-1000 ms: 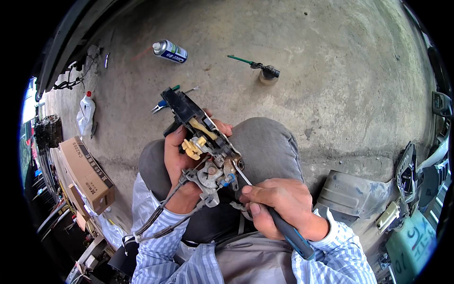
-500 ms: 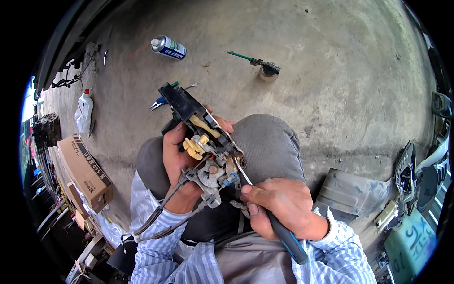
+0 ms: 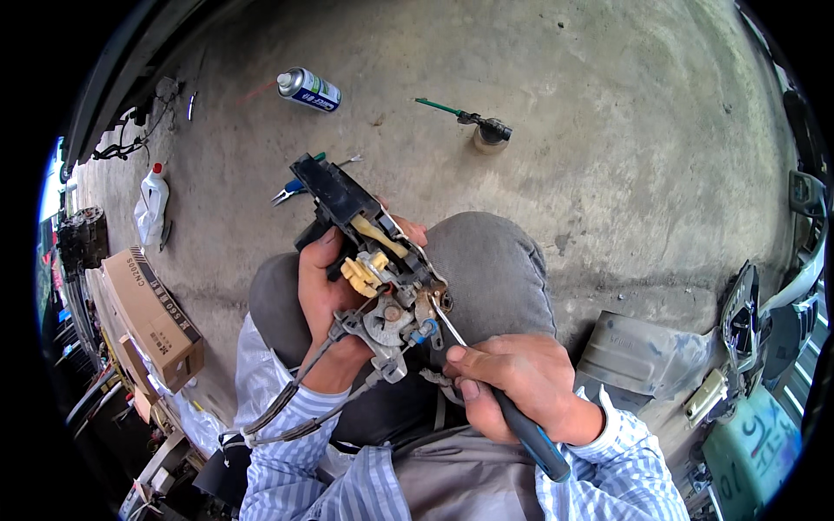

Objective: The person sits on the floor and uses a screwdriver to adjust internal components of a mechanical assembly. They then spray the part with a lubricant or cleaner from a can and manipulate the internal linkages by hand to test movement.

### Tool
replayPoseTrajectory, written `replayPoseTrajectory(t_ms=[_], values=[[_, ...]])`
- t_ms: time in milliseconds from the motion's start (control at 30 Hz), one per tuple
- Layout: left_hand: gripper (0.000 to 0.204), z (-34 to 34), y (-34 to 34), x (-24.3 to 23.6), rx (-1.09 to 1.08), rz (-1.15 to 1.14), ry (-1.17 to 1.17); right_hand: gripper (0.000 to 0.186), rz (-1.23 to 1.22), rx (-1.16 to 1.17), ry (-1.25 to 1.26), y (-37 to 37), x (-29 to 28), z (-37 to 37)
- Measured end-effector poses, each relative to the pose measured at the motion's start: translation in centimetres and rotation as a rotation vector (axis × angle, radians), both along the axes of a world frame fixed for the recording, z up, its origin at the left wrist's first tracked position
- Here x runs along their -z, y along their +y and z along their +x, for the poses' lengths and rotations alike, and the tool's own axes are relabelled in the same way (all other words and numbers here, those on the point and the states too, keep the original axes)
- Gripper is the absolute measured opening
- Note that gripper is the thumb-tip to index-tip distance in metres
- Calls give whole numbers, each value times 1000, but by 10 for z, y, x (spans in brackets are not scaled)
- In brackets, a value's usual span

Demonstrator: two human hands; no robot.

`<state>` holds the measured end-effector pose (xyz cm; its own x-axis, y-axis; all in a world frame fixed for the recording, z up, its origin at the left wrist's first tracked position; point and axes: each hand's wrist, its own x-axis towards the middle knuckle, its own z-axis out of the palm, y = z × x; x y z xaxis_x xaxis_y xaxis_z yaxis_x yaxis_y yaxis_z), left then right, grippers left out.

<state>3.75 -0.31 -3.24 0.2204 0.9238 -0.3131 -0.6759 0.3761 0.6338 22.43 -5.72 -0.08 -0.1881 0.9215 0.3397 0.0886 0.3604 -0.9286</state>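
Note:
My left hand (image 3: 320, 295) grips a latch assembly (image 3: 347, 208) with a black housing, yellow plastic parts (image 3: 363, 274), rusty metal levers and two cables trailing toward my left forearm. My right hand (image 3: 521, 382) is closed around a screwdriver (image 3: 530, 434) with a black-and-blue handle; its metal shaft reaches up to the rusty lever near the assembly's right end, where I cannot tell whether the tip touches. The assembly is held over my grey-trousered knees (image 3: 486, 260). Behind it, pliers (image 3: 287, 192) with blue handles lie on the floor, partly hidden.
A spray can (image 3: 308, 90) lies on the concrete floor (image 3: 625, 139). A green tool with a black handle rests on a jar (image 3: 491, 139). At left are a white bottle (image 3: 153, 208) and cardboard box (image 3: 152, 313); at right, a grey panel (image 3: 630, 352) and assorted car parts.
Very little differs. My right hand and screwdriver have shifted very slightly, while both hands keep their grips; the whole view has moved a little.

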Motion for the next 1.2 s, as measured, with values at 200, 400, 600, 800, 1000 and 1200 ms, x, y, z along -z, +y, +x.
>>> replayPoseTrajectory(t_ms=[200,400,600,800,1000,1200], values=[[51,5,-3,-2,-4,100,83,28,-16,5,1,1,-1,-2],[49,4,0,-3,-1,70,37,28,-17,19,-68,3,-5,-4],[50,3,-1,-6,-4,52,52,30,-2,14,-70,-4,-6,0],[51,3,-2,-5,4,12,3,34,12,6,-148,-4,-8,0],[53,-1,-2,-7,30,-59,-92,35,54,17,-225,-3,-8,-3],[55,-2,-2,-8,47,-106,-172,36,71,-28,-319,-5,-13,3]])
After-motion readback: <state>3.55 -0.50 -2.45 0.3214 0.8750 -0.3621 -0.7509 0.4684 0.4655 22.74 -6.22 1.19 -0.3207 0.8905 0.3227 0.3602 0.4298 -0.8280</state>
